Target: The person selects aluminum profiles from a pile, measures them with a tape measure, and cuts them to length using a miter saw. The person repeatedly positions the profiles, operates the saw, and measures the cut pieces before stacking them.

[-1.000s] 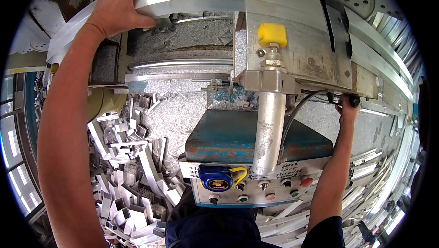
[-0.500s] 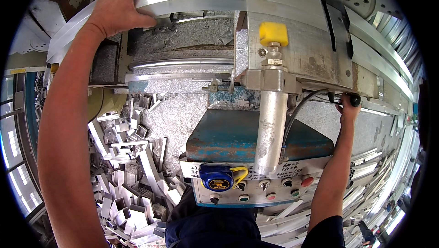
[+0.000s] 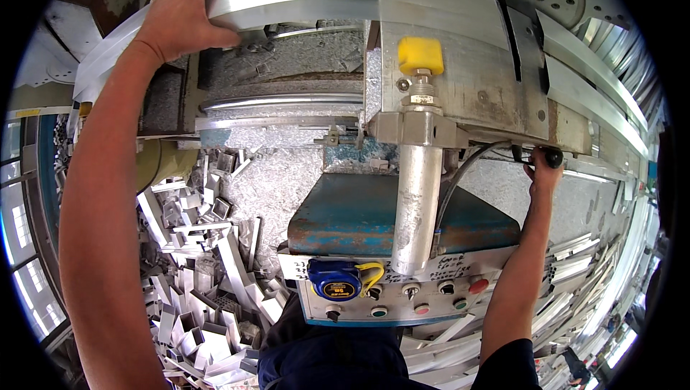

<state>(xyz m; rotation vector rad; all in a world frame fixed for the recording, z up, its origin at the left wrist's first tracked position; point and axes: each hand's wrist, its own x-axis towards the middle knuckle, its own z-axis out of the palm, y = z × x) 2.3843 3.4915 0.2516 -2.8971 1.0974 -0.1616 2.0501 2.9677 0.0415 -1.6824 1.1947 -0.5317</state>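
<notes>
Along the top runs a long silver aluminium profile [image 3: 302, 10]. My left hand [image 3: 180, 16] grips it at the far left, the thumb along its near side and the fingers over the top. To the far right, my right hand [image 3: 544, 171] is closed on a handle with a black round knob [image 3: 553, 158], below the machine's metal plate; part of its fingers is hidden. Between my hands stands an upright metal cylinder [image 3: 417, 210] with a yellow pad [image 3: 420, 56] at its upper end, close to the profile.
Nearer me, a teal machine housing [image 3: 402, 210] carries a control panel [image 3: 395, 305] with knobs and buttons. A blue tape measure [image 3: 336, 279] rests on it. Aluminium offcuts [image 3: 208, 304] pile up at the left; long profiles [image 3: 575, 260] lie at the right.
The cylinder, yellow pad, control panel and my right hand appear slightly farther left in the view; I cannot tell whether they or the camera moved. Both hands keep their hold.
</notes>
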